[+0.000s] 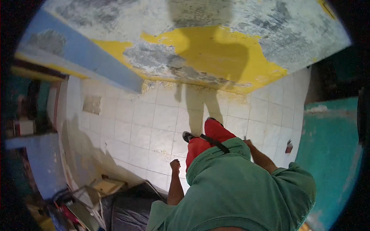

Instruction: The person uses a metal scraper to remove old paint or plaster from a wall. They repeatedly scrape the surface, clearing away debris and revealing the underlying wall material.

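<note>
My left hand [175,165] hangs beside my red trousers [196,148], above the tiled floor. Its fingers are curled in and no object shows in them. On the other side, my right hand [247,142] is low by the hem of my green shirt [231,176], partly hidden by it. A small thin object [245,138] sticks out of its fingers; it is too small to name. A dark strap [215,143] dangles in front of my waist. Before me stands a wall [216,57] with yellow paint partly stripped to white and grey patches.
Paint flakes [234,97] lie along the wall's foot on white floor tiles [141,112]. A blue wall section [115,68] juts out at left. Lower left are a dark plastic-like cover [130,206] and piled household items [83,205]. A small reddish object [289,147] rests near the teal surface [326,138].
</note>
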The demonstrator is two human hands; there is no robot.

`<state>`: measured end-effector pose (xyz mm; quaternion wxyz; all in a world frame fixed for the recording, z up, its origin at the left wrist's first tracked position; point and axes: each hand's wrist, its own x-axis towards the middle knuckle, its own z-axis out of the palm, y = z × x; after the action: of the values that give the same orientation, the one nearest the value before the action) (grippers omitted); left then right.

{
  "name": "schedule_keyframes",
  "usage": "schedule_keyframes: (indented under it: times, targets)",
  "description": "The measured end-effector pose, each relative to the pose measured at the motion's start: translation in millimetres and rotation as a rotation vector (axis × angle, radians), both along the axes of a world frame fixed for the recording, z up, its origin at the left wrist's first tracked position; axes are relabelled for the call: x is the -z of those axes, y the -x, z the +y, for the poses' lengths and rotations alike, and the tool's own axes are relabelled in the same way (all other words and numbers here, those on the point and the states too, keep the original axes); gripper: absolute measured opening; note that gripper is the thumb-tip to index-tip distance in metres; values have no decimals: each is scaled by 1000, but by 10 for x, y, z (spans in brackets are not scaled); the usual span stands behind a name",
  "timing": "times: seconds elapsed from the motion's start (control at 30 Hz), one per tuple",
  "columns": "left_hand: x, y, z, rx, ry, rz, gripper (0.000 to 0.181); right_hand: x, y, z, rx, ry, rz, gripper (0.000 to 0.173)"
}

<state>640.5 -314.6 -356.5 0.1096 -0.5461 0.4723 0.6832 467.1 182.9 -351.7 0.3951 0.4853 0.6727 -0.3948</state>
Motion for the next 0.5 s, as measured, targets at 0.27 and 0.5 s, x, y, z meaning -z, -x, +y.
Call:
schedule_keyframes:
  times: [0.27, 0.5]
  targets:
    - [-130, 1254, -799, 99, -81, 72, 9, 330, -248, -620, -146, 15, 170, 41]
    - [-121, 2591, -649, 458, 10, 168, 22, 483, -48, -817, -92, 6, 282, 46]
